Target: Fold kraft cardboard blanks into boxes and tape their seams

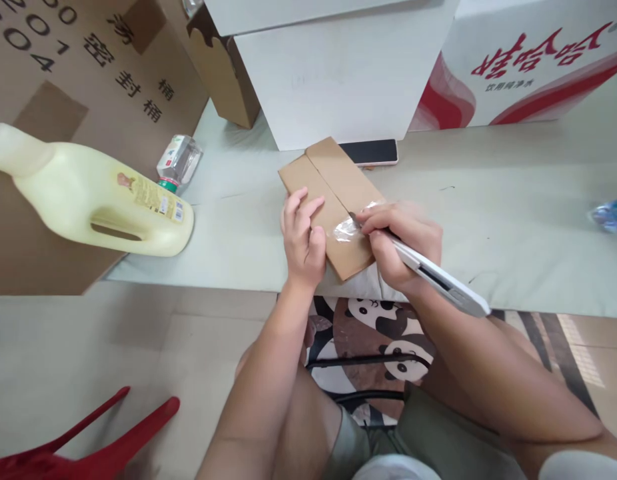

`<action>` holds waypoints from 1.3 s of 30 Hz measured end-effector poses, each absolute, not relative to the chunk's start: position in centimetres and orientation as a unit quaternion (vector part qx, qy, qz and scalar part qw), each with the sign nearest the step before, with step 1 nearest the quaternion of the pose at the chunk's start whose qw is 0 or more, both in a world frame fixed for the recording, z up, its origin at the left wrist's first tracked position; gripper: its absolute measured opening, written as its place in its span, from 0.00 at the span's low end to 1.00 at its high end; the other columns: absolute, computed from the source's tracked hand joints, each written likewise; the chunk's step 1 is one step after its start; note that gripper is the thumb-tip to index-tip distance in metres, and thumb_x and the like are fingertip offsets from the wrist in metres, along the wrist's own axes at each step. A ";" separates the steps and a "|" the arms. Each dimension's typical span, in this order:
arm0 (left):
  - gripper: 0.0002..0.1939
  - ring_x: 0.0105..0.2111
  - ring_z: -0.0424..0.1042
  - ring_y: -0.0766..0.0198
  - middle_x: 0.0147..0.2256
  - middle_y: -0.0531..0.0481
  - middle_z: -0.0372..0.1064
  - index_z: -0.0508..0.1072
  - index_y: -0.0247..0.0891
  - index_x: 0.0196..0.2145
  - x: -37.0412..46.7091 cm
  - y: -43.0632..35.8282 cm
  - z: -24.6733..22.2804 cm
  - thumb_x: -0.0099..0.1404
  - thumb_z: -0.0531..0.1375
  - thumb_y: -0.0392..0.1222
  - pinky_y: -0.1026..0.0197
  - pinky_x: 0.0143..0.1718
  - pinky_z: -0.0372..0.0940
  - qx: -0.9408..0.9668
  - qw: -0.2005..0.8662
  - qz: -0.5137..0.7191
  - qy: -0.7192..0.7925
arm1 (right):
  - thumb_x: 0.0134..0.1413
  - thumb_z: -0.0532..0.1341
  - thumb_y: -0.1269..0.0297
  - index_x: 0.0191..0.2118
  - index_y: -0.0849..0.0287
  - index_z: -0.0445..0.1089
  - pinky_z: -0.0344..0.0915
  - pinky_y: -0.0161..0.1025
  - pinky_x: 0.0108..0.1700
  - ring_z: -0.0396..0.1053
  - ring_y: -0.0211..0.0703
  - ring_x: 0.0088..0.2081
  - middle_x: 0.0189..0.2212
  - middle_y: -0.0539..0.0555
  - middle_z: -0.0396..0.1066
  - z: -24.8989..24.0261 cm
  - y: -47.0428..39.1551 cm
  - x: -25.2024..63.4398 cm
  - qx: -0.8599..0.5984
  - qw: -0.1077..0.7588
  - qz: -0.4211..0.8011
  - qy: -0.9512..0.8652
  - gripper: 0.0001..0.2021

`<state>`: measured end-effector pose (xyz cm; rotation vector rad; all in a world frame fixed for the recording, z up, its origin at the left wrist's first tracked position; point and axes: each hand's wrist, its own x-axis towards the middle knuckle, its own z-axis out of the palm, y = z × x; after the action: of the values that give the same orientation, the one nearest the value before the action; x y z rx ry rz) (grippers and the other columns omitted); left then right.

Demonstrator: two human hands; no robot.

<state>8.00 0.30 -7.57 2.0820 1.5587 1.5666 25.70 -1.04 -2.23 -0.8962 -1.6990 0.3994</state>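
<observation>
A small brown cardboard box [346, 180] lies slanted on the pale green covered surface, its seam facing up. Clear tape [345, 230] crosses the seam near its lower end. My left hand [303, 237] holds the box by its left side, fingers bent over the top. In my right hand [403, 240] is a white utility knife [441, 280], gripped like a pen. Its dark blade tip touches the taped seam, and the handle slants back towards my right forearm. Part of the box's right side is hidden behind my right hand.
Behind the box lie a phone [373, 152] and a large white box [333, 80]. A red-and-white carton [528, 73] stands at back right. To the left are a yellow jug [73, 193], a small clear bottle [181, 160] and a big carton [138, 40]. A red chair [123, 433] is at lower left.
</observation>
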 end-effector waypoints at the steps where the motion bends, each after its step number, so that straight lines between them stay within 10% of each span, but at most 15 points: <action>1: 0.28 0.64 0.61 0.51 0.61 0.40 0.63 0.70 0.42 0.55 8.1 0.3 -7.6 0.75 0.41 0.60 0.45 0.67 0.57 0.686 0.053 0.517 0.509 | 0.55 0.56 0.71 0.29 0.52 0.69 0.70 0.50 0.48 0.78 0.49 0.40 0.34 0.52 0.80 -2.4 -1.0 25.7 -0.378 0.561 0.167 -0.718 0.08; 39: 0.26 0.60 0.68 0.51 0.58 0.39 0.68 0.75 0.39 0.53 8.2 0.0 -7.2 0.75 0.45 0.54 0.47 0.62 0.61 0.681 -0.006 0.547 0.486 | 0.49 0.55 0.67 0.22 0.54 0.69 0.67 0.55 0.53 0.81 0.54 0.44 0.24 0.51 0.77 -3.3 -1.5 27.5 -0.301 0.601 0.207 -0.711 0.09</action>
<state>8.21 0.02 -7.21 2.1478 1.5331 1.7264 27.51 -1.47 -3.29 -0.6981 -1.6468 0.4803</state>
